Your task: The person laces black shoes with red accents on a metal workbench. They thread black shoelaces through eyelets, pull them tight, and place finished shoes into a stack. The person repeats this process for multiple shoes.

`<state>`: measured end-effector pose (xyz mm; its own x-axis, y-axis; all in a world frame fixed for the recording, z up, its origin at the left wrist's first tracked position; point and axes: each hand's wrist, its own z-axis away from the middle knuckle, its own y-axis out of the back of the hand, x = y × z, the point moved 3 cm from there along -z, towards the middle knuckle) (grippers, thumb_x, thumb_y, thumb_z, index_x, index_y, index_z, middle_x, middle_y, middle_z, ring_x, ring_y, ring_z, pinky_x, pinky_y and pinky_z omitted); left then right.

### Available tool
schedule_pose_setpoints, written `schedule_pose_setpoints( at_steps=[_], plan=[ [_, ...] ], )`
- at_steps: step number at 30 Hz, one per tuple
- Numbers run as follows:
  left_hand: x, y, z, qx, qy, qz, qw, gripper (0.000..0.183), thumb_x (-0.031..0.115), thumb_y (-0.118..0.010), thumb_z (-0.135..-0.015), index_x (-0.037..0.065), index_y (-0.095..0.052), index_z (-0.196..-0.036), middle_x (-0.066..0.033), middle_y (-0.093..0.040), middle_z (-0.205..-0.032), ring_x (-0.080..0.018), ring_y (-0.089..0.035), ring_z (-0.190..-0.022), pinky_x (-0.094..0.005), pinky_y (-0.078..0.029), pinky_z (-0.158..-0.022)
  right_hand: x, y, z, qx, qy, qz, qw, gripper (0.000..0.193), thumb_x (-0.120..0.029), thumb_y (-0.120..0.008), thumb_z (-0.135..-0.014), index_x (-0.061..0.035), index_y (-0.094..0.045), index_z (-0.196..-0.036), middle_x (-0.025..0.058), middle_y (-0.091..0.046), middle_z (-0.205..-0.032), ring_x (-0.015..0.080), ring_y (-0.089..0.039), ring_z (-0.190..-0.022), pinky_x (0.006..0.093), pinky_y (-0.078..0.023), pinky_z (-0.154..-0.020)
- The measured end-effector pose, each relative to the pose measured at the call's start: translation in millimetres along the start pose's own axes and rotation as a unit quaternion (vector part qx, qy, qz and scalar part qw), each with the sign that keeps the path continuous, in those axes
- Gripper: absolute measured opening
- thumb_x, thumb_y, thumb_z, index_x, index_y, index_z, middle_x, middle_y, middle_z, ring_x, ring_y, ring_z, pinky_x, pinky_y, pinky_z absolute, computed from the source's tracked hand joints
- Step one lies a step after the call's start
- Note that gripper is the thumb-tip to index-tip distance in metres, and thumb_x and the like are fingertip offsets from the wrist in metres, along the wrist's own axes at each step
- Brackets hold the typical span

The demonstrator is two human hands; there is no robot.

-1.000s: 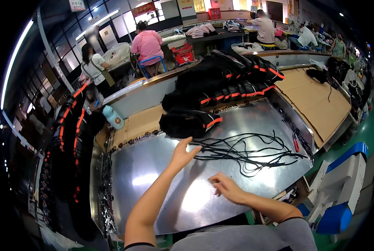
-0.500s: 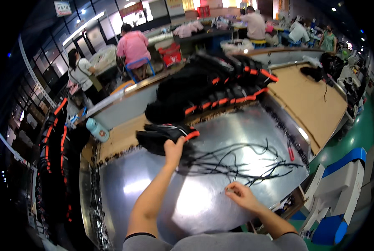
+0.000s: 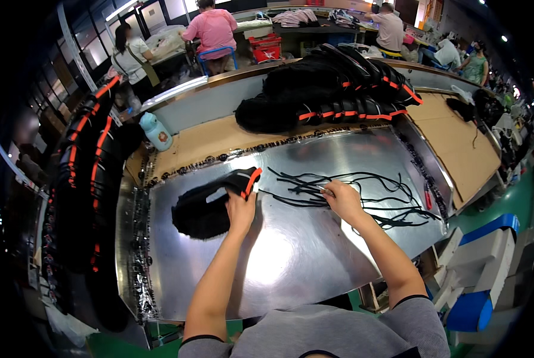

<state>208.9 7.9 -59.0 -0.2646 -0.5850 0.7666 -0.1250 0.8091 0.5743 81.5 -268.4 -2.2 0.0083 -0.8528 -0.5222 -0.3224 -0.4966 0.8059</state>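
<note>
My left hand [image 3: 240, 210] grips a black, fuzzy-lined shoe upper [image 3: 196, 212] near its orange-edged end, the fingers closed beside the orange strip. The upper lies on the metal tabletop [image 3: 302, 262], its opening facing up. To the right, my right hand [image 3: 343, 200] is closed in a pinch over a loose spread of black cords [image 3: 392, 201]. Something small and pale shows at its fingertips, too small to name. Some cords run under that hand, and their ends reach toward the upper.
A heap of similar black uppers [image 3: 332, 89] lies beyond the tabletop, with more stacked at the left [image 3: 82, 179]. A light blue bottle [image 3: 156, 131] stands at the far left corner. Red-handled snips [image 3: 427, 197] lie by the right edge. Several people sit or stand farther back.
My left hand has brought the upper nearer and down onto the tabletop. My right hand has moved forward onto the cords. The whole view has shifted.
</note>
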Motion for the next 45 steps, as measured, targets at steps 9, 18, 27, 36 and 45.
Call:
schedule_pose_setpoints(
  at_steps=[9,18,27,36,45],
  plan=[
    [39,41,16,-0.135,0.038,-0.100,0.985,0.108,0.071,-0.058,-0.086,-0.023,-0.033,-0.131,-0.0382,-0.064,-0.107,-0.0508,-0.063,-0.104,-0.0490,-0.049,-0.094,10,-25,5,-0.036,0.034,0.156,0.987,0.008,-0.011,-0.067,-0.086,-0.0094,-0.068,-0.093,0.0057,-0.068,-0.097,0.0314,-0.068,-0.084,0.0437,-0.053,-0.070],
    [59,133,110,-0.060,-0.001,0.199,0.978,0.042,0.034,-0.047,-0.107,-0.003,-0.059,-0.123,-0.0215,-0.061,-0.124,-0.0361,-0.056,-0.118,-0.0425,-0.040,-0.103,-10,1,-5,0.051,0.036,0.027,0.998,0.007,-0.007,-0.062,-0.091,-0.0071,-0.060,-0.097,0.0092,-0.072,-0.088,0.0329,-0.070,-0.083,0.0423,-0.052,-0.069],
    [66,154,156,-0.213,0.201,0.790,0.539,0.041,0.027,-0.051,-0.102,0.002,-0.057,-0.134,-0.0134,-0.068,-0.123,-0.0279,-0.064,-0.113,-0.0438,-0.045,-0.105,-63,105,-14,0.121,0.063,-0.240,0.961,0.003,-0.006,-0.058,-0.096,-0.0054,-0.055,-0.094,0.0035,-0.068,-0.082,0.0130,-0.061,-0.076,0.0284,-0.047,-0.068],
    [-33,187,187,-0.016,0.199,0.387,0.900,0.023,0.009,-0.058,-0.096,0.005,-0.062,-0.119,-0.0081,-0.067,-0.111,-0.0245,-0.063,-0.104,-0.0408,-0.048,-0.097,-156,325,122,0.230,0.301,-0.474,0.795,0.017,-0.013,-0.054,-0.104,-0.0032,-0.055,-0.117,0.0077,-0.063,-0.098,-0.0009,-0.035,-0.050,0.0153,-0.029,-0.043],
    [119,161,168,-0.200,-0.234,-0.094,0.947,0.014,0.011,-0.065,-0.093,0.000,-0.069,-0.100,-0.0163,-0.070,-0.098,-0.0346,-0.067,-0.089,-0.0390,-0.053,-0.079,-74,151,141,0.081,0.021,-0.682,0.726,0.013,-0.010,-0.060,-0.098,-0.0060,-0.051,-0.107,0.0035,-0.058,-0.088,0.0027,-0.039,-0.049,0.0185,-0.029,-0.042]
  ],
)
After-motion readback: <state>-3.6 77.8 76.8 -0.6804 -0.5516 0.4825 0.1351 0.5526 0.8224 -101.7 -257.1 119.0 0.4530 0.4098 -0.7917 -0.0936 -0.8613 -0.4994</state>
